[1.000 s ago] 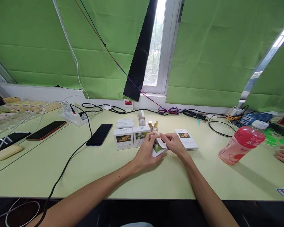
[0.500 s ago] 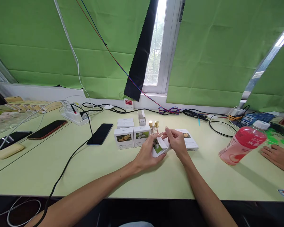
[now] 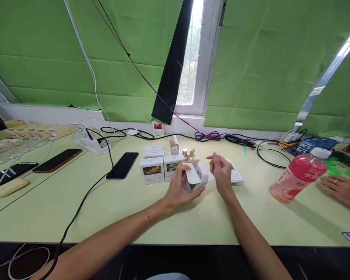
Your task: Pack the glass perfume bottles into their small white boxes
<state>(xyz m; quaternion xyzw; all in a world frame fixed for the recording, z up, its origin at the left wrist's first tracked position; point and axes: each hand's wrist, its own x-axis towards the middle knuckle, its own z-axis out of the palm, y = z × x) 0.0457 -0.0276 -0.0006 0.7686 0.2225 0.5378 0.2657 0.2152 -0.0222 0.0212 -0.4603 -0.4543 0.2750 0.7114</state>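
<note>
My left hand [image 3: 177, 188] grips a small white carton [image 3: 194, 179] with a picture panel, tilted so its opened end faces right. Inside the carton something shiny, like clear glass, shows. Just right of it is my right hand [image 3: 221, 171], fingers curled in, close to the carton's raised white flap. Whether those fingers pinch anything is hidden. Behind the carton stand small glass bottles with gold caps [image 3: 188, 154]. White cartons with flower pictures [image 3: 152, 171] stand left of them, and another white carton [image 3: 237, 177] lies behind my right hand.
A pink drink bottle [image 3: 299, 175] leans on the right, near another person's hand [image 3: 342, 190]. A dark phone [image 3: 122, 166] lies left of the cartons. A black cable [image 3: 84, 196] crosses the table's left side. A power strip [image 3: 91, 144] and cables run along the back.
My right hand has drawn slightly right, away from the carton's opening. The carton has turned in my left hand, so its open end and shiny contents now show.
</note>
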